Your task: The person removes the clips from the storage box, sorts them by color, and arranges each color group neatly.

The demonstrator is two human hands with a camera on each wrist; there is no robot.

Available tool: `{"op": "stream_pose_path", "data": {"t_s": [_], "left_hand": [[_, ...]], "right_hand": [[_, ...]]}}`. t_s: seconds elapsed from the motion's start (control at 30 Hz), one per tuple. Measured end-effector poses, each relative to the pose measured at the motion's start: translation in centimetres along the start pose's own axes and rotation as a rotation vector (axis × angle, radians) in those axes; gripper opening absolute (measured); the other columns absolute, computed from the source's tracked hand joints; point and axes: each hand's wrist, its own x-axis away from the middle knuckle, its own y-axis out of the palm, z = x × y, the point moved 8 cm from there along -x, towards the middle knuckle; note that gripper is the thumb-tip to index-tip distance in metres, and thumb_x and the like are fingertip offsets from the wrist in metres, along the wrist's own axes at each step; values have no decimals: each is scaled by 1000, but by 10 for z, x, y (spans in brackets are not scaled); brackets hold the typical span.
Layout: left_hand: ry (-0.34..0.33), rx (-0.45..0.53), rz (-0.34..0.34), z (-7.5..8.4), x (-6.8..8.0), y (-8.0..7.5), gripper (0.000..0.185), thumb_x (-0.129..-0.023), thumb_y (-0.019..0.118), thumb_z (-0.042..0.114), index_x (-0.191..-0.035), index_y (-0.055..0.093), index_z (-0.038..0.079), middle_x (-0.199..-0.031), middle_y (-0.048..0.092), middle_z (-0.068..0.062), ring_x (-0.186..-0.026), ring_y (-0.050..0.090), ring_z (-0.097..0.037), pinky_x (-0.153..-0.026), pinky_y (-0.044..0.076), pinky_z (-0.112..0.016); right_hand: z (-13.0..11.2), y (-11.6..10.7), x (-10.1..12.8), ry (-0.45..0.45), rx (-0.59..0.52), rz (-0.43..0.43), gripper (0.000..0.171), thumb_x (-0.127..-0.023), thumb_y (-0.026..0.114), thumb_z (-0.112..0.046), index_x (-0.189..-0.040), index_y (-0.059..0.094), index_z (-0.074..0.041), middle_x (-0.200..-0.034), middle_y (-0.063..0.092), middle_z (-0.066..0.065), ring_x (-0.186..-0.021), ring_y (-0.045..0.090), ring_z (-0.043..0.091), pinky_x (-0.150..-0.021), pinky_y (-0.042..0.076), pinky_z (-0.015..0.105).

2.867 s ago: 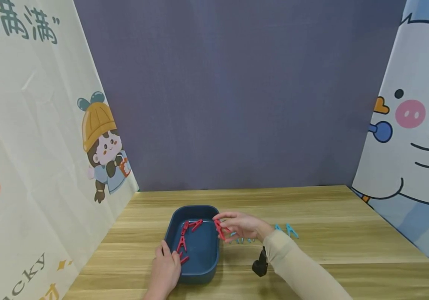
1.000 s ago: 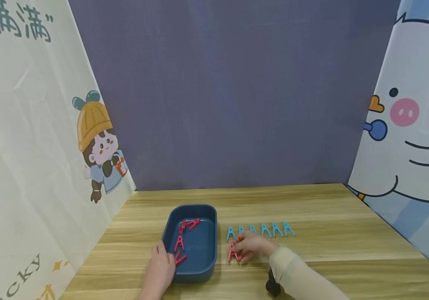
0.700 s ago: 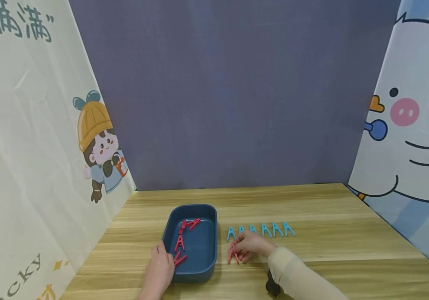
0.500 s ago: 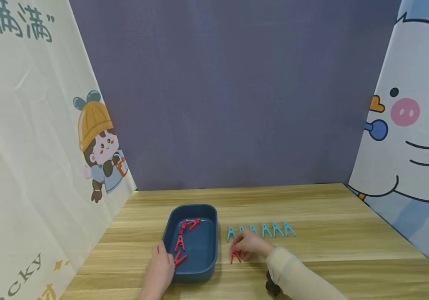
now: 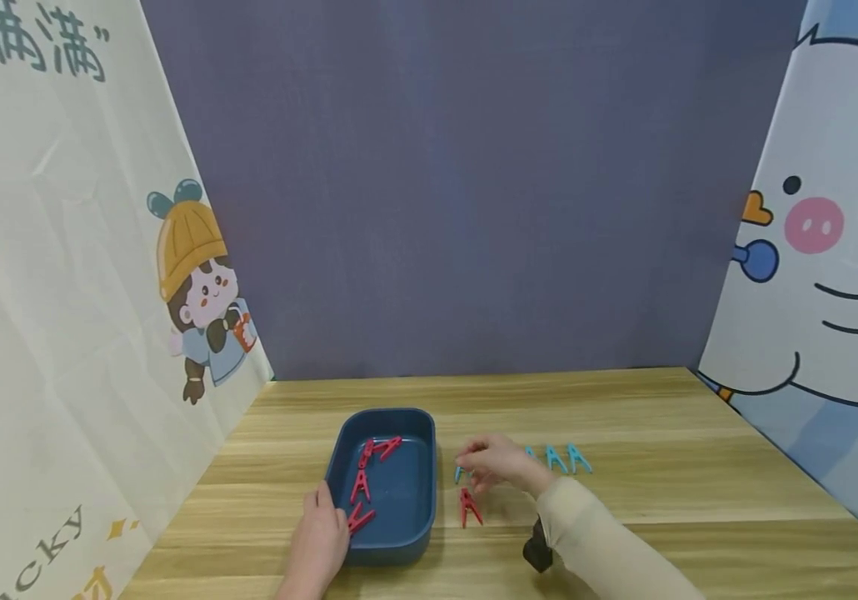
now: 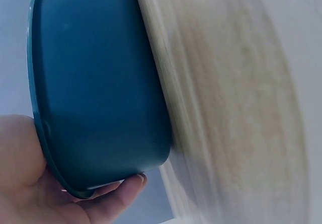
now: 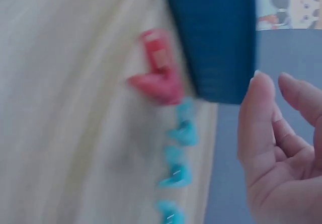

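My left hand grips the near left side of a dark blue plastic tub; the left wrist view shows its thumb at the rim and fingers under the outer wall. Inside the tub lie several red clothespins. On the table to its right, one red clothespin lies by itself. Behind it runs a row of light blue clothespins, partly hidden by my right hand. That hand hovers above the row, fingers loosely bent, with nothing between thumb and fingers in the right wrist view.
The wood-grain table extends to a dark grey-blue backdrop. Printed cloth panels stand at left and right. A black device hangs under my right wrist.
My right hand brought a red clothespin from above the tub to the table, turned it slightly and let it go. It has since lifted up and away over the blue row. The left hand stays put.
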Motion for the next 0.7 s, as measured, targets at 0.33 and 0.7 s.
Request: {"op": "stream_pose_path", "data": {"t_s": [0.33,0.7], "left_hand": [[20,17,34,-2,2,-7,47,-87,42,4,-126,37,-21,-117,43,-37,-102,50,-49,-84,41,-54],[93,21,80,-1,6,-13,44,-86,45,2,-124,43,-20,-101,54,-35,-90,56,-46,-76,44,-54]], "right_hand": [[-50,44,-13,-45,-65,-170,30,-90,59,-17,-112,57,2,-92,58,19,-70,59,19,-67,53,39],[-56,118,-32,33,-48,-360,20,-85,62,-6,-102,61,6,-95,62,20,-67,62,22,-60,53,37]]}}
